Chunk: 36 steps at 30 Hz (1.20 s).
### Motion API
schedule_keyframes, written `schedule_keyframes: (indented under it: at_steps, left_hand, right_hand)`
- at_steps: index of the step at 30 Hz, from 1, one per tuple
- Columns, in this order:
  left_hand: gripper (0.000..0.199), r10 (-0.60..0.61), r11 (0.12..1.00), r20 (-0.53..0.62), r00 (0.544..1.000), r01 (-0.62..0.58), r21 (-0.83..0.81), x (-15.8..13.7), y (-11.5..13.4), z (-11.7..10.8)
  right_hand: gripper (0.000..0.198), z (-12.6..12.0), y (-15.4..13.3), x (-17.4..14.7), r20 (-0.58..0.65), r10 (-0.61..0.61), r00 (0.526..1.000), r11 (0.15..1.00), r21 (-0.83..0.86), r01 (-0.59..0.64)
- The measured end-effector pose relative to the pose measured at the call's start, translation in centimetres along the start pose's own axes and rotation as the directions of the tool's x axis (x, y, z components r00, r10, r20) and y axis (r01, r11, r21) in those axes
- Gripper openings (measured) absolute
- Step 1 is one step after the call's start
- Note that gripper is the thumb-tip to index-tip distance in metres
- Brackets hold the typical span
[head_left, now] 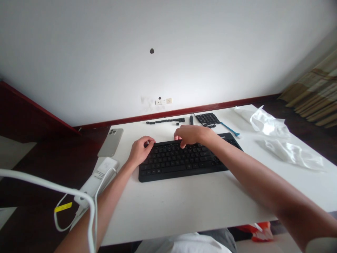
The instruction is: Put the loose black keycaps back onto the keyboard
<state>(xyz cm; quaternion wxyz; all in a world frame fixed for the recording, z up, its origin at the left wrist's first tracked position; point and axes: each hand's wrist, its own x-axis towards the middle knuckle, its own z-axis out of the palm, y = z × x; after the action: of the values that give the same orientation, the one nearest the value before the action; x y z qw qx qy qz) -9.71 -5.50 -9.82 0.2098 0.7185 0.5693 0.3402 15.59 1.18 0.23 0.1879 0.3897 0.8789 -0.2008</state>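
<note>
A black keyboard [173,169] lies on the white table in front of me. My left hand [140,151] is at its far left corner, with fingers curled and the thumb against the edge, holding the keyboard. Above the top row of keys, right of the middle, is my right hand [192,135]. Its fingers are bent downward and drawn together at the far edge; whatever they pinch is hidden. Past the keyboard lie a row of loose black keycaps [168,120], a single keycap [177,123] and a block of several more keycaps [207,118].
A phone [112,142] and a white power strip [96,181] with a cable are at the left edge. A dark stick-like tool [191,120] and a blue tool [230,129] lie behind the keyboard. Clear plastic bags [268,123] spread on the right.
</note>
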Motion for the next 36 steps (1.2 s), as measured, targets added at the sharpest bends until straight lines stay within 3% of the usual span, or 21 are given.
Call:
schedule_keyframes:
  at_steps: [3,5,7,10,20,27,36]
  left_hand:
    - [0.020,0.013,1.000,0.004,1.000,-0.013,-0.007,0.0,0.0,0.0]
    - [0.021,0.017,1.000,0.007,1.000,-0.017,-0.008,0.0,0.1,0.0]
    - [0.020,0.012,1.000,0.004,1.000,-0.012,-0.009,0.0,0.1,0.0]
    - [0.019,0.004,1.000,-0.003,1.000,-0.004,-0.013,0.0,0.2,-0.1]
    - [0.019,0.007,1.000,-0.002,1.000,-0.007,-0.007,0.0,0.3,-0.2]
    - [0.020,0.020,1.000,-0.001,1.000,-0.020,-0.016,-0.1,0.1,-0.1]
    - [0.019,0.020,1.000,0.000,1.000,-0.020,-0.019,-0.1,-0.1,0.0]
  right_hand:
    - [0.032,0.0,2.1,0.4,-0.066,-0.034,0.997,0.999,0.033,0.036]
    - [0.029,0.0,3.6,0.7,-0.209,0.013,0.978,0.999,0.038,-0.005]
    - [0.033,0.0,4.7,1.2,-0.351,0.105,0.930,0.994,0.033,-0.100]
    - [0.038,0.2,5.5,2.0,-0.455,0.215,0.864,0.975,0.054,-0.214]
    - [0.043,1.1,5.6,3.3,-0.446,0.166,0.880,0.984,0.014,-0.178]
    - [0.029,0.5,5.0,2.2,-0.384,0.116,0.916,0.993,0.047,-0.106]
    - [0.029,0.9,4.2,2.3,-0.425,0.102,0.899,0.994,0.000,-0.113]
